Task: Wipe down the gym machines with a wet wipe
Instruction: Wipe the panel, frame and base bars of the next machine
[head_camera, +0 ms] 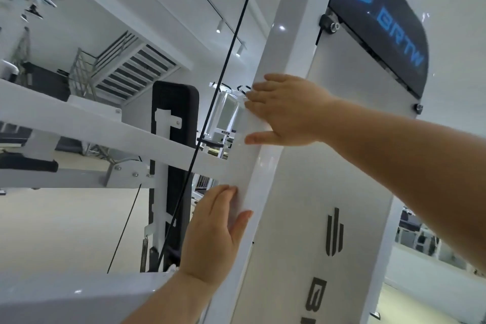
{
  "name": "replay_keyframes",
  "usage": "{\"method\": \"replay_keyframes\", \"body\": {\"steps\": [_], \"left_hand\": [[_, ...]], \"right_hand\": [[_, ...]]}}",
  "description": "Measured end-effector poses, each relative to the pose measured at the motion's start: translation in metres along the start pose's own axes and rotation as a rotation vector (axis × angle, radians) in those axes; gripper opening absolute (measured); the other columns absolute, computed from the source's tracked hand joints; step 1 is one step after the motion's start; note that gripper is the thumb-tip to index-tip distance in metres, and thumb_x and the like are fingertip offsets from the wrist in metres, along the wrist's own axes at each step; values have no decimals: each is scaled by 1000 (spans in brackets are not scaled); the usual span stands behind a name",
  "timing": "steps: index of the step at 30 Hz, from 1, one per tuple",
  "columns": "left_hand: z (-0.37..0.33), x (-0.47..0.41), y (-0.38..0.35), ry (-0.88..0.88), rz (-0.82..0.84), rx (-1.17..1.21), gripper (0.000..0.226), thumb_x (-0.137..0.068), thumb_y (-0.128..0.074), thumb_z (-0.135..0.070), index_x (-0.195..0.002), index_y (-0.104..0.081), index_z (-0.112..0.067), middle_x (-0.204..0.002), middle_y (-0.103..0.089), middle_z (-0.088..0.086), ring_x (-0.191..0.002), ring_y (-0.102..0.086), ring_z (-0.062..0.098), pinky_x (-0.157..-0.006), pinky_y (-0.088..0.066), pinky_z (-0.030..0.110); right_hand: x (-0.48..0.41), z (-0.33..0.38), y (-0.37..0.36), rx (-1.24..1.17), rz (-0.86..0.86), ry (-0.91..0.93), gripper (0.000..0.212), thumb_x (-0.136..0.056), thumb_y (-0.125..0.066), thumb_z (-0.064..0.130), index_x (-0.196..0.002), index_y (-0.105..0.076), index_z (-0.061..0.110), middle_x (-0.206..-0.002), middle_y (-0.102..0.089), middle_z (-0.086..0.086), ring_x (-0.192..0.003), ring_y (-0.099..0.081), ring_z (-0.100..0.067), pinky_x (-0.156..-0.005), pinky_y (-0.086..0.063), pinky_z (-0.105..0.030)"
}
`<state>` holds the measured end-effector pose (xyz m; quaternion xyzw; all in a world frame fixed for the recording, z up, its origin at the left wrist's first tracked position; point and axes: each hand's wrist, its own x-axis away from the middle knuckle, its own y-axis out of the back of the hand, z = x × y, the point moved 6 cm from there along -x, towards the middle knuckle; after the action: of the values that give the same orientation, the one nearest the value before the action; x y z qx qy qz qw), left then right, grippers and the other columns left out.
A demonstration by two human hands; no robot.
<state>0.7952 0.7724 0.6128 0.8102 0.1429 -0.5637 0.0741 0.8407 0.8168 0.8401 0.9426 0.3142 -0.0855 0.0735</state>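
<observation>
1. Centrally, a glossy white upright post (265,118) of the gym machine runs from the top centre of the frame down to the bottom centre, tilted in this view. Its surface is smooth, painted and reflective, with small light spots on it.
2. Right of the post sits a flat pale panel (328,139) with dark grey logo marks at the lower centre. A dark curved cover (378,21) with blue lettering occupies the upper right.
3. A white rectangular crossbar (92,126) extends from the left edge to the post at mid-frame. Behind it stands a black padded backrest (178,118) with a matte, rounded top.
4. A thin black cable (223,73) runs diagonally from the top centre to the lower left.
5. The right hand (286,110) enters from the right edge on a bare, extended forearm. It lies flat on the post at mid-frame, fingers straight and close together, thumb spread below.
6. A white wet wipe (252,123) appears pressed under the right palm against the post; its edges are hard to separate from the white paint.
7. The left hand (213,231) rises from the bottom centre. It lies flat and open against the left face of the post, fingers pointing up, thumb angled onto the front edge. It holds nothing visible.
</observation>
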Motion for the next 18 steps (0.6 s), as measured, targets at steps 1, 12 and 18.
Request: {"method": "replay_keyframes", "body": {"steps": [1,12,18], "left_hand": [[2,4,2,11,27,-1,50,-99,-50,-51,-125,-60,-10,-123,-59,1,-100,-65,23,-86,-58,44],[3,33,39,38,527,-503,67,-83,-31,-73,-109,-65,-22,-97,-66,-7,-88,-60,14,-74,-53,29],[1,45,46,-47,616,-609,58,-88,-38,-72,-92,-67,-22,-79,-59,-9,-72,-53,10,-63,-47,24]], "right_hand": [[-3,-6,-1,12,8,-55,118,-79,17,81,-146,-50,10,-149,-52,-6,-144,-39,-26,-123,-21,-42],[2,94,-18,-66,115,118,131,-67,24,83,-145,-51,9,-146,-54,-9,-140,-42,-31,-117,-31,-46],[15,123,-18,-36,176,106,127,-74,16,87,-148,-47,5,-150,-49,-16,-144,-36,-36,-121,-25,-49]]}}
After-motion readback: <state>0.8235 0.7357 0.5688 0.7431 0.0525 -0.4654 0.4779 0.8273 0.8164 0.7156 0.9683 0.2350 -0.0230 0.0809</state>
